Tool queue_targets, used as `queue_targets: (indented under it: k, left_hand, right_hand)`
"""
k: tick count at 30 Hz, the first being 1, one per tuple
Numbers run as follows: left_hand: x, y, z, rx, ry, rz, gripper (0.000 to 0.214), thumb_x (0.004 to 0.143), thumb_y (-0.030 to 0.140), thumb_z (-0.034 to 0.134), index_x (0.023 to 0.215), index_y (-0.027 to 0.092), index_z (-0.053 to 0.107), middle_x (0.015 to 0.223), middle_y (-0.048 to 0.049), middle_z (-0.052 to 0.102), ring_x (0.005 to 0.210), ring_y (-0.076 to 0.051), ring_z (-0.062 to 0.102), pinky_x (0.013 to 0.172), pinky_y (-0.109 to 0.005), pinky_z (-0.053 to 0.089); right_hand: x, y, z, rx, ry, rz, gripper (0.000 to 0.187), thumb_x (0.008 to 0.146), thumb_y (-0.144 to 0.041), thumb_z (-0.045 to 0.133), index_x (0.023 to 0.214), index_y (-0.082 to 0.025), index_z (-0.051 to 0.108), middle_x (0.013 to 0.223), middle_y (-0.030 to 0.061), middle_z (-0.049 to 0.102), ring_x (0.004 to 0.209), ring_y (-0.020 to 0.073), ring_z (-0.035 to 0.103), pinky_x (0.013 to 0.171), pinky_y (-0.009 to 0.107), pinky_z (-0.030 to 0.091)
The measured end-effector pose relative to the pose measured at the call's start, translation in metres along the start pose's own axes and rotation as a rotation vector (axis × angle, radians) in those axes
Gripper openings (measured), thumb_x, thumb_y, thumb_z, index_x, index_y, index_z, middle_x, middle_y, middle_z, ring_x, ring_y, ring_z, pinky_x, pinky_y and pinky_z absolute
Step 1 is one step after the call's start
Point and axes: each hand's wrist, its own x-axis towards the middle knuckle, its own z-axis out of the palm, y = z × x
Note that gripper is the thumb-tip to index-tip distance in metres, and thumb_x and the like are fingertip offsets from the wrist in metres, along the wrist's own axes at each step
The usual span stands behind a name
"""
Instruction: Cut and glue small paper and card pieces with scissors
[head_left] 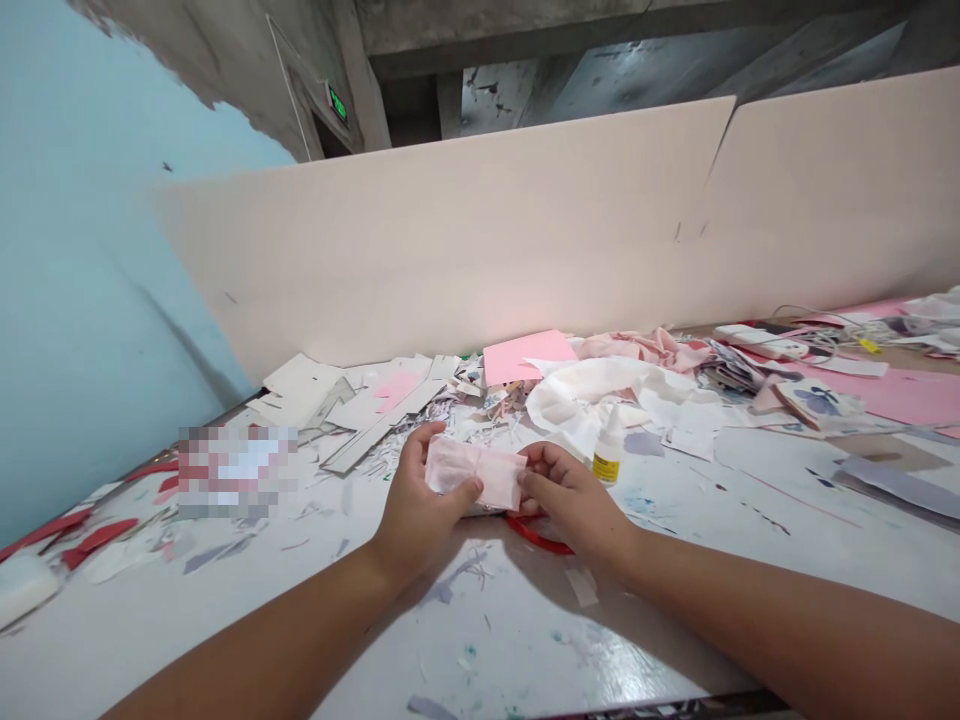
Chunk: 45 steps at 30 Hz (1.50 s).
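Both my hands hold one small folded piece of pale pink paper (475,470) just above a white, paint-stained table (495,620). My left hand (417,500) grips its left end, thumb on top and fingers curled behind. My right hand (566,492) pinches its right end with closed fingers. A red ring-shaped object (537,533) lies on the table under my right hand, partly hidden. A small white glue bottle with a yellow label (608,447) stands just right of my right hand.
Paper scraps, white card strips (360,410), a pink sheet (517,355) and crumpled white tissue (600,395) litter the table's far side. A beige cardboard wall (525,220) stands behind. Pink sheets (900,392) lie at right, red pieces (90,535) at left.
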Motion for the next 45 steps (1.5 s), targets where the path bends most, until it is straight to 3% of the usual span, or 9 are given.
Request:
queue_targets:
  k: [8,17,23,31,37,45]
  left_hand:
    - [-0.003,0.005,0.001,-0.009,0.029,-0.010,0.058,0.061,0.021,0.065,0.113,0.025,0.040,0.095,-0.0014,0.053,0.076,-0.013,0.056,0.062,-0.026,0.047]
    - [-0.003,0.002,0.001,0.048,0.078,0.064,0.055,0.060,0.019,0.066,0.109,0.025,0.041,0.096,-0.0012,0.053,0.074,-0.012,0.056,0.061,-0.024,0.047]
    - [-0.002,0.003,0.002,0.025,0.048,0.042,0.057,0.060,0.019,0.067,0.110,0.025,0.040,0.098,-0.0019,0.053,0.079,-0.013,0.056,0.062,-0.025,0.049]
    - [0.002,0.000,-0.001,-0.063,0.062,0.007,0.059,0.060,0.023,0.069,0.111,0.025,0.039,0.100,-0.0031,0.054,0.073,-0.012,0.057,0.058,-0.025,0.049]
    - [0.006,-0.006,-0.004,-0.101,-0.075,-0.074,0.070,0.060,0.021,0.069,0.120,0.026,0.033,0.097,-0.0043,0.057,0.078,-0.017,0.060,0.068,-0.032,0.049]
    - [0.004,-0.005,-0.003,-0.038,-0.009,-0.009,0.066,0.060,0.021,0.067,0.118,0.026,0.037,0.098,-0.0045,0.056,0.083,-0.018,0.059,0.072,-0.033,0.049]
  right_hand:
    - [0.003,0.006,-0.002,-0.098,-0.002,-0.018,0.015,0.072,-0.032,0.055,0.077,-0.019,0.049,0.059,-0.0055,0.050,0.050,0.0078,0.047,0.044,0.019,0.036]
    - [0.003,0.009,-0.003,-0.125,-0.051,-0.074,0.011,0.072,-0.027,0.054,0.080,-0.020,0.051,0.064,-0.0046,0.054,0.059,0.0102,0.053,0.054,0.022,0.041]
    - [0.001,0.011,-0.003,-0.287,-0.032,-0.101,0.011,0.070,-0.026,0.056,0.079,-0.021,0.050,0.057,-0.0054,0.053,0.051,0.0096,0.049,0.046,0.021,0.036]
    - [0.003,0.011,-0.002,-0.144,-0.081,-0.048,0.013,0.068,-0.022,0.058,0.078,-0.020,0.049,0.065,-0.0029,0.060,0.058,0.0119,0.058,0.055,0.024,0.044]
    - [0.003,0.009,-0.002,-0.009,-0.029,-0.002,0.016,0.069,-0.024,0.060,0.076,-0.020,0.046,0.062,-0.0060,0.058,0.055,0.0097,0.059,0.055,0.022,0.047]
    - [0.002,0.007,0.000,0.061,-0.104,0.034,0.014,0.072,-0.023,0.058,0.079,-0.020,0.047,0.071,-0.0035,0.062,0.068,0.0129,0.066,0.062,0.023,0.051]
